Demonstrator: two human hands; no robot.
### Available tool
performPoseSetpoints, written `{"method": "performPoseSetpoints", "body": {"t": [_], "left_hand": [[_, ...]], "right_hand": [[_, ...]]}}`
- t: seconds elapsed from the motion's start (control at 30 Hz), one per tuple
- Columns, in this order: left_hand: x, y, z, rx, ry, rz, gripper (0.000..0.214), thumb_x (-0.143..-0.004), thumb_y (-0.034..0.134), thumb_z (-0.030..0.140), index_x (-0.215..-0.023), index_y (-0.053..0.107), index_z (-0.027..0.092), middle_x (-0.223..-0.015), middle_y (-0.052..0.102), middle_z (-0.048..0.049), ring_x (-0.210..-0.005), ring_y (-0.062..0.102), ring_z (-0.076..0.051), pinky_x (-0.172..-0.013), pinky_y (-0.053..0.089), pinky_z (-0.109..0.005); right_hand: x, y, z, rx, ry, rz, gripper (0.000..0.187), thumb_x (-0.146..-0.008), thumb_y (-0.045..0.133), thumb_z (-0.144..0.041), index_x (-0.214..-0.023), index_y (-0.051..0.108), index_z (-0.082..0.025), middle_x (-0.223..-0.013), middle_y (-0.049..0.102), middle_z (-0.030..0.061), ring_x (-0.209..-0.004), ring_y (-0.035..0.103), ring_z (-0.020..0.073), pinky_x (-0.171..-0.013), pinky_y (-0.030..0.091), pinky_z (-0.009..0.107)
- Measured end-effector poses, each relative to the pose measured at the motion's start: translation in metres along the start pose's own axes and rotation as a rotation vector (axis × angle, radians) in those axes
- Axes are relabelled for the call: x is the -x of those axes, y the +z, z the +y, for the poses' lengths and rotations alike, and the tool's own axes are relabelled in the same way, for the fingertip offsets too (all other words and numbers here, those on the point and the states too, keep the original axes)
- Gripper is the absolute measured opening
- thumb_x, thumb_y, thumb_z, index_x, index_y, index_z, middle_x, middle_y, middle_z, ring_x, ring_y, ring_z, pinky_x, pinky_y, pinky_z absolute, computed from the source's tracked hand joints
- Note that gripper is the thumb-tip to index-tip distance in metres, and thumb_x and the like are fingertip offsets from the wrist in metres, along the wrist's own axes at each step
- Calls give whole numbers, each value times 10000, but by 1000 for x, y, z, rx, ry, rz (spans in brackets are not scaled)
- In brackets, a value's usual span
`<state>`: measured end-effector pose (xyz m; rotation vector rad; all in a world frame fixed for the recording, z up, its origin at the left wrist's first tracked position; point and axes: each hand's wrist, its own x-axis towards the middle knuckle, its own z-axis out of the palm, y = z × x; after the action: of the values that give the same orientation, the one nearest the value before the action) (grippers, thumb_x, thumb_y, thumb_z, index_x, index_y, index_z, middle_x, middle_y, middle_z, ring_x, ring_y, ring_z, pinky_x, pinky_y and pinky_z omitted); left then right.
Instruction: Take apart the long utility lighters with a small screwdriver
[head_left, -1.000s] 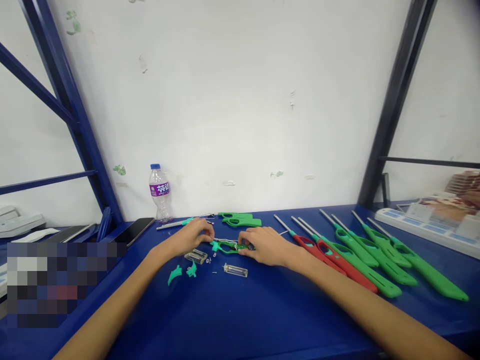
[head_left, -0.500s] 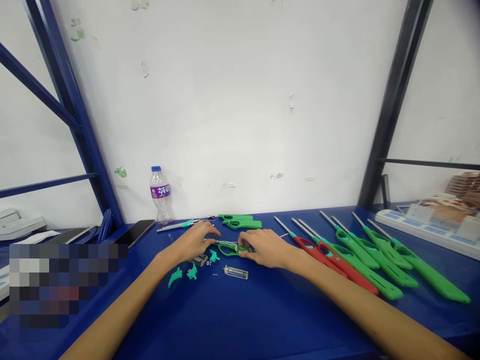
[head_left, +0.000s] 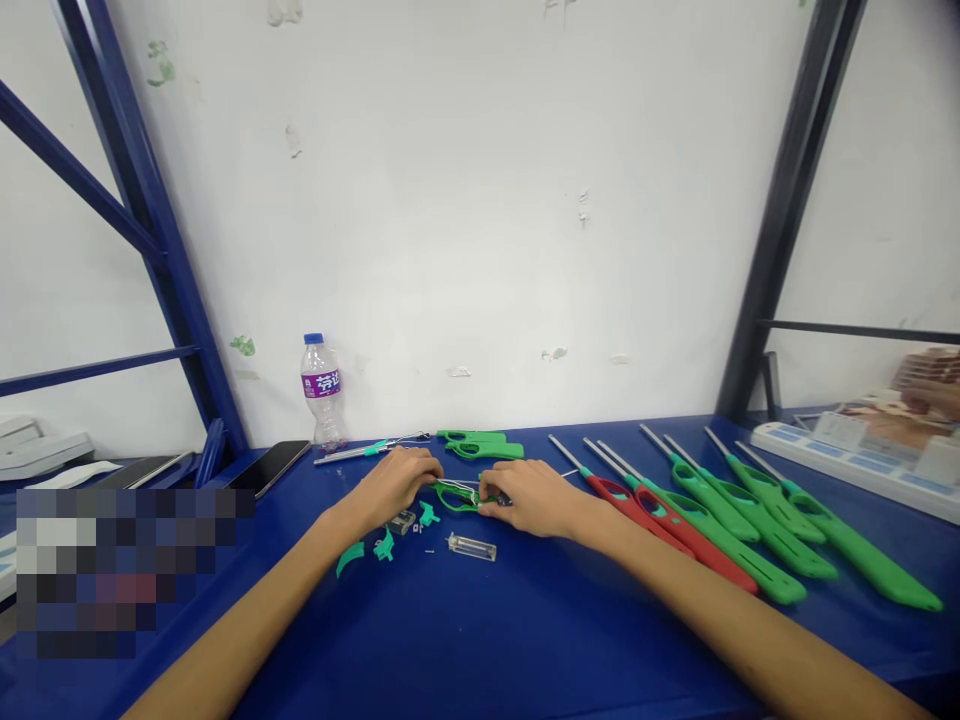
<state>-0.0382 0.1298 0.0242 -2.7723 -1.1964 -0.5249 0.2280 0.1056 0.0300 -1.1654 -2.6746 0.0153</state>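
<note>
My left hand [head_left: 397, 478] is closed, its fingertips pinched at the white wires [head_left: 454, 484]. These wires run over a green lighter casing [head_left: 454, 500] with a looped trigger guard. My right hand [head_left: 529, 493] grips the casing's right end, covering most of it. In front lie a clear fuel tank [head_left: 472, 547], a darker rectangular part [head_left: 402, 522] and several teal plastic pieces, among them a curved trigger [head_left: 350, 557] and a small bracket [head_left: 384, 545]. A tiny screw-like pin [head_left: 429, 551] rests near the tank.
Several assembled green and red stick lighters [head_left: 697, 530] fan out at the right. Behind my hands are green casing halves [head_left: 487, 450] and metal lighter tubes [head_left: 349, 455]. A plastic bottle [head_left: 322, 395], a phone [head_left: 270, 468] and a white power strip [head_left: 862, 465] stand around the blue table [head_left: 480, 640].
My left hand's fingers have come together from a wider spread, pinching at the wires and lifting slightly. The right hand stays nearly where it was on the casing.
</note>
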Motion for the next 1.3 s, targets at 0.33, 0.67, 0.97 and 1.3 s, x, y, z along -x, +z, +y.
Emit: {"method": "performPoseSetpoints", "body": {"t": [0.33,0.67,0.97,1.3], "left_hand": [[-1,-3,1,-101,11,38,267,-998,456,77,-1017,692,200,-1040,712,-66,-926,650,-216,-840,454,-342],[3,-30,-22,-232,-65,77,348,-967,406,36,-1080,682,216,-1095,711,-74,-984,646,-231,-890,443,-374],[17,-31,-67,-299,-241,-60,161,-976,539,146,-969,694,186,-957,731,-42,-879,683,-194,-801,503,-329],[20,-1,-72,-437,-274,-173,260,-990,635,379,-1119,665,156,-1108,692,-60,-1020,671,-214,-943,547,-457]], "right_hand": [[0,-1,1,2,15,-6,225,-957,645,-430,-1074,708,-248,-1039,764,46,-919,710,239,-689,414,286],[0,1,2,2,-1,3,227,-950,656,-420,-1080,715,-244,-1057,760,45,-932,706,237,-699,430,287],[0,3,5,1,-11,4,227,-955,649,-416,-1086,708,-240,-1064,753,51,-915,702,226,-693,415,281],[0,2,3,29,-23,3,225,-965,634,-426,-1097,691,-253,-1066,745,38,-905,700,222,-654,381,278]]}}
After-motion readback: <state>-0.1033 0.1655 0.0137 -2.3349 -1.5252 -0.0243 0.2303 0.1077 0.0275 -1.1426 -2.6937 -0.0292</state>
